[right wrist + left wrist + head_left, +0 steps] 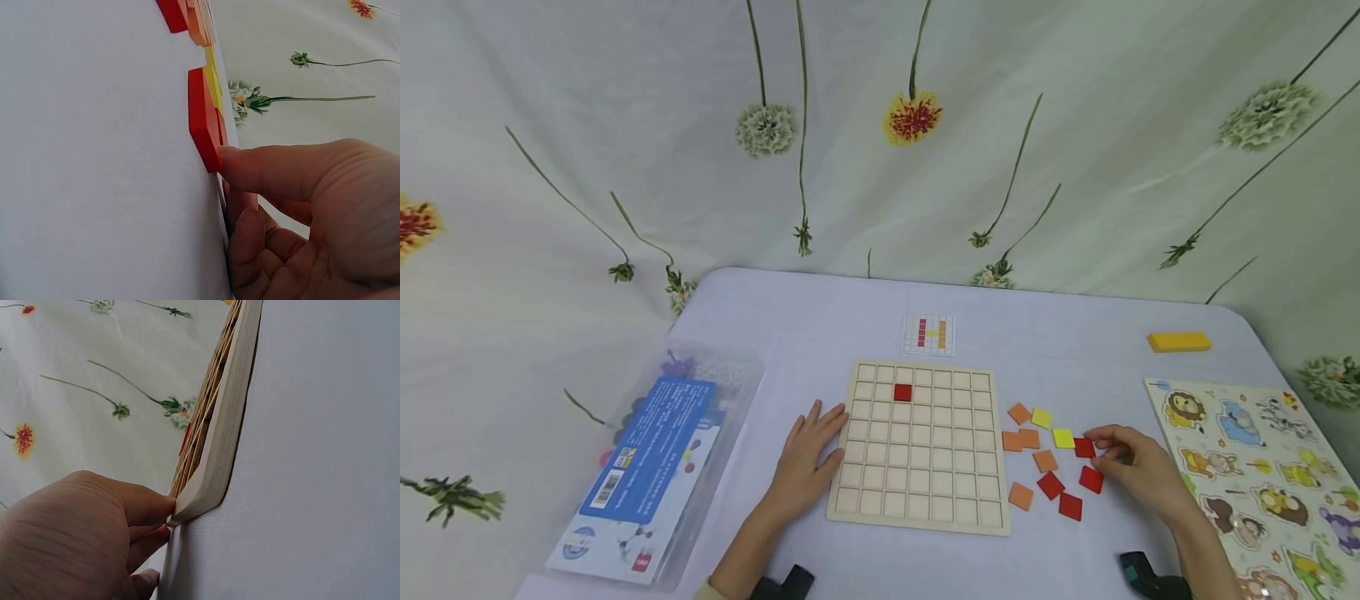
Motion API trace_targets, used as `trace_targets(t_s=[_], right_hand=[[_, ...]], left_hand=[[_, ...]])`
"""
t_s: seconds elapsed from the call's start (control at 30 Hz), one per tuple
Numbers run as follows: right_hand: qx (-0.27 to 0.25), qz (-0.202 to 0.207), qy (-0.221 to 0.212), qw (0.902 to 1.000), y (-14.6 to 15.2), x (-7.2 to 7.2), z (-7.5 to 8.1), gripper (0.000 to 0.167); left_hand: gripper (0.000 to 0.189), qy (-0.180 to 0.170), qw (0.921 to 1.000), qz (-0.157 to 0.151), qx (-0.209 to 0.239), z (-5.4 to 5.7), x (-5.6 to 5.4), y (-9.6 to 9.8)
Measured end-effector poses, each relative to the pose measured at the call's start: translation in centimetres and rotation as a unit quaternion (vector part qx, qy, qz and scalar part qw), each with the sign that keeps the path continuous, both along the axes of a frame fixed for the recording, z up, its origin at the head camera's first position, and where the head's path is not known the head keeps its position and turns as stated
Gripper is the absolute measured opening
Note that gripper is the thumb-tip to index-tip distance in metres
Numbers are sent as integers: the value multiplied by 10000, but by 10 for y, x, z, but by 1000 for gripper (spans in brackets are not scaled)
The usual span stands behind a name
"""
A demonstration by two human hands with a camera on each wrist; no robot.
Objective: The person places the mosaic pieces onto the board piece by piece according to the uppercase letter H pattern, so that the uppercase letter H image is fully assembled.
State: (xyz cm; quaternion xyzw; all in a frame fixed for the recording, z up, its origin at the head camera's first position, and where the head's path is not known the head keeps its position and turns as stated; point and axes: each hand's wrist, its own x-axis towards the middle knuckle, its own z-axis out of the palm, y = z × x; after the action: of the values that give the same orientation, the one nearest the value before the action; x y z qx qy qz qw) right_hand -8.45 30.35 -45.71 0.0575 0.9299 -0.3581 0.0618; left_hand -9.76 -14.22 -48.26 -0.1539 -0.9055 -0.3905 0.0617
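Observation:
A square wooden grid board (922,527) lies flat, with one red tile (902,392) in a cell near its top. My left hand (808,458), fingers extended, rests beside the board's left edge; the left wrist view shows its fingertips touching the board's corner (200,494). My right hand (1138,467) is at the loose tiles right of the board. Its thumb and index finger pinch the edges of a red tile (1084,447) lying on the table. Another red tile (1092,479) sits just below the thumb, and in the right wrist view a red tile (201,119) stands nearest.
Several orange tiles (1020,496), yellow tiles (1063,438) and red tiles (1071,507) lie loose. A pattern card (929,334) is above the board. At left is a plastic case with a blue-and-white sheet (651,450); at right, an animal puzzle board (1240,433) and a yellow block (1179,342).

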Motion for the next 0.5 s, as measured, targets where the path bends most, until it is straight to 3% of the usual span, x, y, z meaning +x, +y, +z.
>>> trace_targets(t_s=[0.5], right_hand=[[64,-132,367,9992,-6,-1,8,31]], left_hand=[[50,-135,9999,-24,-67,1,-1,-1]])
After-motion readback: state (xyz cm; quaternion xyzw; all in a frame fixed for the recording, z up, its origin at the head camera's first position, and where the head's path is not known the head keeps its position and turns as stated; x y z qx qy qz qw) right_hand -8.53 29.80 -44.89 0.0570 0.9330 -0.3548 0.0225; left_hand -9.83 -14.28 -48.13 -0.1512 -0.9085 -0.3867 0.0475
